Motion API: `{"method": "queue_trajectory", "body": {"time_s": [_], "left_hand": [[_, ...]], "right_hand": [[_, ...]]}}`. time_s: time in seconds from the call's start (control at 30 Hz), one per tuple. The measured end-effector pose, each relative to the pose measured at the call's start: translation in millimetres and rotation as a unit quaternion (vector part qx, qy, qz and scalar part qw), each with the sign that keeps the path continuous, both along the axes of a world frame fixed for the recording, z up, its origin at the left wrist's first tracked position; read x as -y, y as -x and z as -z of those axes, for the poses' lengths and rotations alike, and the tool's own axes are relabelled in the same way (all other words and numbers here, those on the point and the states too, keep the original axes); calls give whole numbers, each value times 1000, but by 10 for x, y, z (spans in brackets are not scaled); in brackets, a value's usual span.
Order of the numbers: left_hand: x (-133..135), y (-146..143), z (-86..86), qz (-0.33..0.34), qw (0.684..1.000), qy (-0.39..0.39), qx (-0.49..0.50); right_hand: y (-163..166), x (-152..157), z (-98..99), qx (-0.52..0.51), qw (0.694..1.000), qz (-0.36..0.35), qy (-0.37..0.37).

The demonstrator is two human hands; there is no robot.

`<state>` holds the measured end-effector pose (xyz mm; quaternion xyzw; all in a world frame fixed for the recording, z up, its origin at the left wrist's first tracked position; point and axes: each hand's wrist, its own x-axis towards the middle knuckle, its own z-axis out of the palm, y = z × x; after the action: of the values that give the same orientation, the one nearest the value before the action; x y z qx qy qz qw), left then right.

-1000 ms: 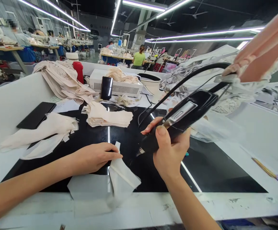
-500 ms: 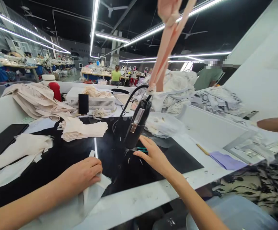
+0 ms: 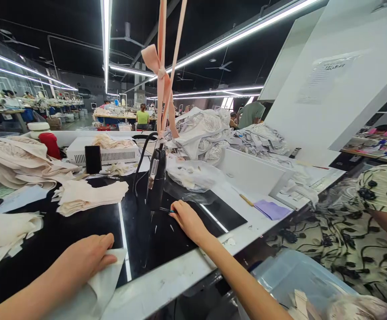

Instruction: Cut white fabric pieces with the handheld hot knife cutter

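My left hand (image 3: 80, 262) lies on a pale fabric piece (image 3: 103, 280) at the front edge of the black worktop (image 3: 80, 226), fingers curled over the cloth. Farther right, my right hand (image 3: 187, 218) rests on the worktop with its fingertips closing on a small blue-handled tool (image 3: 167, 210). Just above that hand a black corded hand tool (image 3: 155, 178) hangs upright from a pink ribbon (image 3: 163, 80), and nobody is holding it.
A stack of beige cut pieces (image 3: 88, 195) lies at the middle left, more beige cloth (image 3: 16, 162) beyond it. A white box (image 3: 103, 153) and a dark phone (image 3: 93, 159) stand behind. A clear bag (image 3: 193, 175), purple paper (image 3: 272, 209), and a person in patterned clothing (image 3: 356, 222) are on the right.
My right hand let go of the black tool, which now hangs upright from the ribbon. That hand dropped to the worktop by the small blue tool. The view swung right.
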<state>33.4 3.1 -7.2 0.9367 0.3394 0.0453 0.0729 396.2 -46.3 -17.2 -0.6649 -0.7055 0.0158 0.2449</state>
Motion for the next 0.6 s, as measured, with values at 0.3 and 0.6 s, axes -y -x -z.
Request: {"method": "queue_trajectory", "body": {"time_s": [0.3,0.6], "left_hand": [[172,-104,-362,-73,902,386,180],[411,-191,-519,-137,762,575,264]], "right_hand": [[194,347,-244,-204,975,62,-63],[776,827,-588,-343,938,-40,17]]}}
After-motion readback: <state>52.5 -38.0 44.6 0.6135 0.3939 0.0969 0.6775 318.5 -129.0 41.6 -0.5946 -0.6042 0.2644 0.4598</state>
